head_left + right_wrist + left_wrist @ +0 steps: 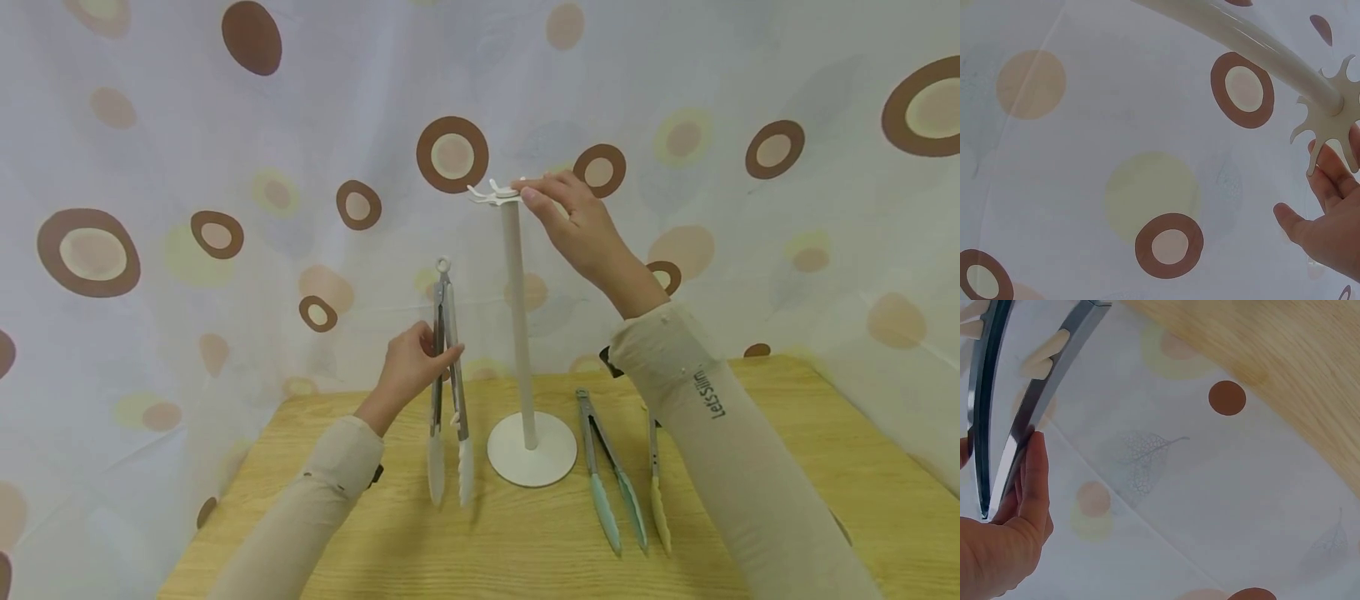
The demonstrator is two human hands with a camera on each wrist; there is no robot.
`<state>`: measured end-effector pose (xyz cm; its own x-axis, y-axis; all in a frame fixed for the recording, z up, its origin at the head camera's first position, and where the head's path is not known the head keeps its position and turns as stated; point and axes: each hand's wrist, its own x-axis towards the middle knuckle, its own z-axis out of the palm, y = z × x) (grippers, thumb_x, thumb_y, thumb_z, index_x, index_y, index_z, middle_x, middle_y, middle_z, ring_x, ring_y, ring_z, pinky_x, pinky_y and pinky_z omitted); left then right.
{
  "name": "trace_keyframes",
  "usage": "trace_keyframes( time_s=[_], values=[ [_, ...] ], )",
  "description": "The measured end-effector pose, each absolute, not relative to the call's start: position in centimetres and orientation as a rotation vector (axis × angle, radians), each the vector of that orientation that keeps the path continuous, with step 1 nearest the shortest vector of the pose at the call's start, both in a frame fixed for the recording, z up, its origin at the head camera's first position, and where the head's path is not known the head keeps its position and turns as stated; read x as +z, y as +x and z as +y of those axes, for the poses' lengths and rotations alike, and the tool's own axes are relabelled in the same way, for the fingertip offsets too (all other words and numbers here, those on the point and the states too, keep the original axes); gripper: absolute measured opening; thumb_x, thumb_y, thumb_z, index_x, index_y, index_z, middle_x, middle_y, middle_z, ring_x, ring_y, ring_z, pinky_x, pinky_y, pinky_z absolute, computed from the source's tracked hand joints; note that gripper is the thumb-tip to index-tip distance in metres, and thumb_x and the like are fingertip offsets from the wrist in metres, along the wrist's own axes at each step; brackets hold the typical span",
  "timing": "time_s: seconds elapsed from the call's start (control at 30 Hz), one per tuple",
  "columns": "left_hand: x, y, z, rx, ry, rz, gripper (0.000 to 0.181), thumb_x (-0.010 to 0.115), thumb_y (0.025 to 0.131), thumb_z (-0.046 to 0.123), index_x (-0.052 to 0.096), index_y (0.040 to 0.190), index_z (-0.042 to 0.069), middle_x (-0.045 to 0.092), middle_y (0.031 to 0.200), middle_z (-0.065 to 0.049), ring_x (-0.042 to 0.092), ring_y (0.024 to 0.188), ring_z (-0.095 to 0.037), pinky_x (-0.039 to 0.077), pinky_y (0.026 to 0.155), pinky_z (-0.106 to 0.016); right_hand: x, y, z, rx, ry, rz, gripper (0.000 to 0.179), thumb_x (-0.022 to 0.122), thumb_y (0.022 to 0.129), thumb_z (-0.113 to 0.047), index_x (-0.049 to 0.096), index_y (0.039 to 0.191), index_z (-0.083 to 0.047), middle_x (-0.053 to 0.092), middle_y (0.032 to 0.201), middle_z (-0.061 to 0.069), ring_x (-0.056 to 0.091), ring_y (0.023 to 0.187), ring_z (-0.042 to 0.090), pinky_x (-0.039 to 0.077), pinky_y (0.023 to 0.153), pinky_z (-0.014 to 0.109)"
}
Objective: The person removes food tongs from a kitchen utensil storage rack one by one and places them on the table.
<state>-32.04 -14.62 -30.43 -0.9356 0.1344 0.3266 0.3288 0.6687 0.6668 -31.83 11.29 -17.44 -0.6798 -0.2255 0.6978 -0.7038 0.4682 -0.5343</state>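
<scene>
In the head view, my left hand [411, 364] grips a pair of tongs [439, 317] with metal arms and white tips. The tongs hang with their tips down and arms spread, the loop at the top. Beside them stands a white stand [517, 333] on a round base, topped by a ring of curved hooks [495, 197]. My right hand [581, 218] touches the hooks from the right. In the right wrist view its fingers [1329, 172] lie behind the hook plate [1329, 128], and the thumb stays apart from it.
Tongs with light-blue tips [617, 492] lie on the wooden table [337, 492] right of the base. Next to them are yellow-tipped tongs [657, 500], partly hidden by my right sleeve [720, 433]. A dotted curtain [225, 150] hangs behind.
</scene>
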Motion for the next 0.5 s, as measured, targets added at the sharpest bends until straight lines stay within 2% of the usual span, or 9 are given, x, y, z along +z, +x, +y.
trace_keyframes(
  time_s=[0.23,0.5],
  values=[
    [-31.8,-32.6,-15.1,-1.010,-0.346,-2.739,0.037,0.071,0.088,0.032,0.048,0.078,0.005,0.053,0.071,-0.007,0.045,0.060,-0.018,0.040,0.053,-0.029,-17.4,-31.8,11.3,1.146,0.774,-2.172,0.039,0.046,0.101,-0.033,0.061,0.131,-0.013,0.051,0.129,0.006,0.044,0.121,0.023,0.034,0.102,0.047],
    [-33.0,-32.9,-15.2,-0.910,-0.329,-2.879,0.039,0.070,0.088,0.033,0.046,0.072,0.007,0.046,0.064,-0.005,0.041,0.056,-0.016,0.036,0.051,-0.027,-17.4,-31.8,11.3,1.162,0.765,-2.180,0.040,0.046,0.101,-0.034,0.060,0.132,-0.014,0.051,0.129,0.006,0.044,0.120,0.023,0.034,0.102,0.049]
  ],
)
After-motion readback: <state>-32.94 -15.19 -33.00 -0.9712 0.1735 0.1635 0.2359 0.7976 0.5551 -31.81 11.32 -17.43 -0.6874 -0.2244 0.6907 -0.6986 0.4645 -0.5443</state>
